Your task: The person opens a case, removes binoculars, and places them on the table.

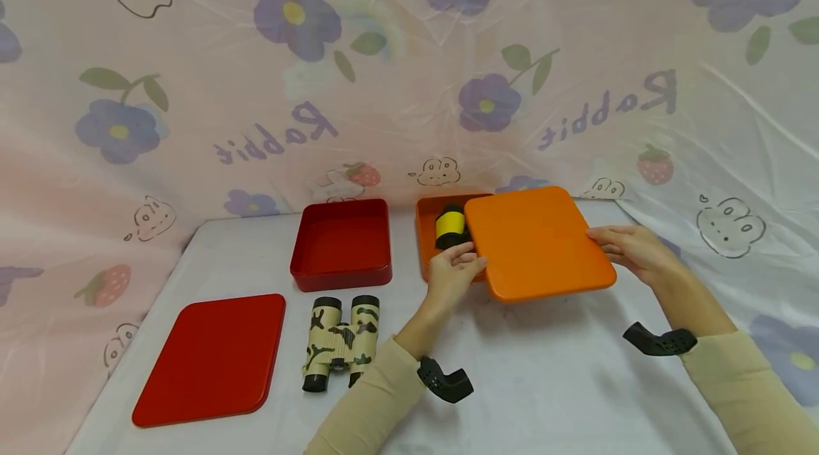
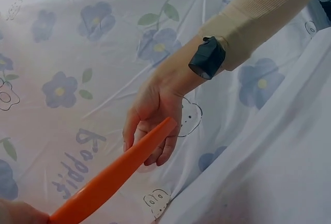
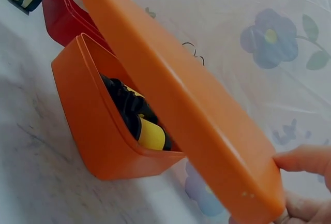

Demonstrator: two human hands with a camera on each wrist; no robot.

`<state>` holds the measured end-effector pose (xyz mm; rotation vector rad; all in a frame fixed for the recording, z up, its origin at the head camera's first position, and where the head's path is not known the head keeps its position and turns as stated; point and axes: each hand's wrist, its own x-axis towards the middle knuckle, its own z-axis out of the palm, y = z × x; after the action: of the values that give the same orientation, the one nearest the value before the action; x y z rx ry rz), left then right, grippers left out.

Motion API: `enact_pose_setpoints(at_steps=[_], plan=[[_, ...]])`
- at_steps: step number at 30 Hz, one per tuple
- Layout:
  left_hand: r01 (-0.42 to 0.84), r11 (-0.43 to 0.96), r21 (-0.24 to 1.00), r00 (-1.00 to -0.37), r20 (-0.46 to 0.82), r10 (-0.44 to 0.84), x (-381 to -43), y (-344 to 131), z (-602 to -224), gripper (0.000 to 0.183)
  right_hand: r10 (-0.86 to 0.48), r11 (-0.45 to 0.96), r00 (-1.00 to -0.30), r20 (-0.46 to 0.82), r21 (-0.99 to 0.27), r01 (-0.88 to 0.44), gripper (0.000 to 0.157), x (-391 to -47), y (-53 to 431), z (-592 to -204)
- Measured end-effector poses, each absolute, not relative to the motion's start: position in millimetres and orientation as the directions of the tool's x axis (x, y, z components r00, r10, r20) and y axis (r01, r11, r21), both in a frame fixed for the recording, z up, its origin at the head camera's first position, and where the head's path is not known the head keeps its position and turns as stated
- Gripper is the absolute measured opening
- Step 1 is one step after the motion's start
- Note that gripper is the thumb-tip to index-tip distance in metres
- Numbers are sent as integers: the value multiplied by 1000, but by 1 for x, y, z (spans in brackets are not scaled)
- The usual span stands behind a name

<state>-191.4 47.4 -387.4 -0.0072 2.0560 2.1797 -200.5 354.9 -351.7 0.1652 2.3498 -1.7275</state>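
Observation:
Both hands hold an orange lid [image 1: 540, 245] tilted above an orange box [image 3: 98, 125]. My left hand [image 1: 453, 271] pinches its left edge, while my right hand [image 1: 630, 250] grips the right edge between thumb and fingers. Inside the orange box lie black and yellow binoculars [image 3: 150, 132], partly hidden by the lid in the head view. In the left wrist view the lid [image 2: 111, 177] appears nearly edge-on, with the right hand [image 2: 155, 113] at its far end.
An open red box [image 1: 342, 245] stands left of the orange one. Camouflage binoculars [image 1: 339, 341] lie in front of it on the white-covered table [image 1: 544, 384]. Flat at the left lies a red lid [image 1: 214, 359]. A patterned curtain [image 1: 397, 85] hangs behind.

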Motion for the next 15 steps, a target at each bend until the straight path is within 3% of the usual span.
enact_pose_setpoints(at_steps=[15], plan=[[-93,-70,993,-984,-81,160,-186,62,-389,39,-68,380,-960,-270,-897,226,25,-195,379,-350]])
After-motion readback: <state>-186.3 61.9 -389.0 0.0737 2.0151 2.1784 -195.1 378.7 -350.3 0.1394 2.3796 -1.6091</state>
